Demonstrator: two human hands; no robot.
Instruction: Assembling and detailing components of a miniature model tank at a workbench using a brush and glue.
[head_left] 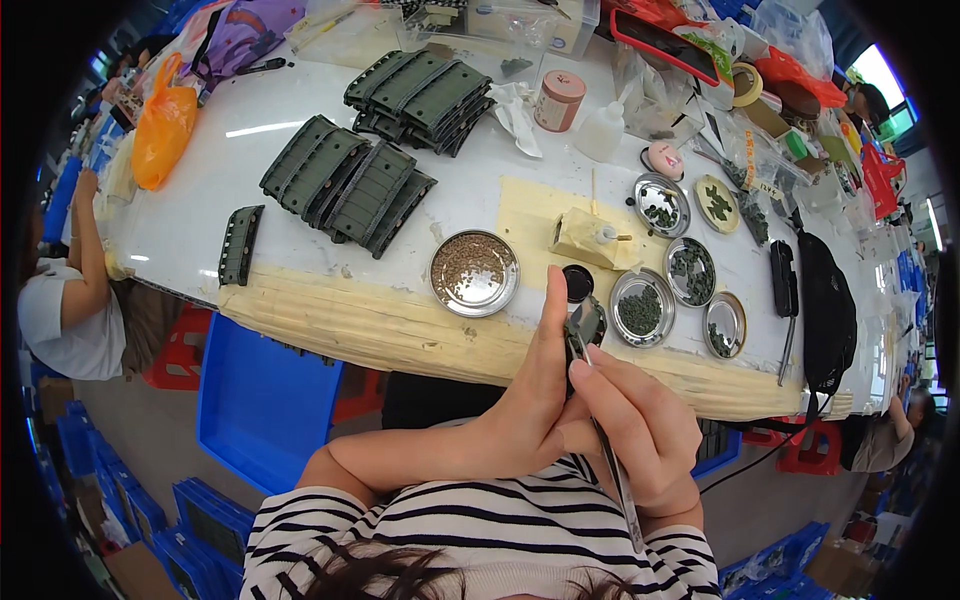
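Note:
My left hand [535, 395] is raised over the near table edge, one finger pointing up, and a small dark green moulded piece [590, 320] is gripped against it. My right hand [645, 430] pinches a pair of metal tweezers [615, 475], with their tips up at the green piece. The lower part of the piece is hidden by my fingers. Just beyond stand a small black round pot [577, 283] and a taped block [590, 238] with a nozzle in it. Close by on the right, round metal dishes [641, 335] hold small green parts; another dish [440, 285] holds tan bits.
Ribbed dark green panels [425, 95] lie stacked at the back left, with a single green strip [240, 245] near the left edge. A white squeeze bottle [602, 130] and a pink jar [560, 100] stand behind. A black pouch [825, 310] lies right; a blue bin [255, 400] sits below.

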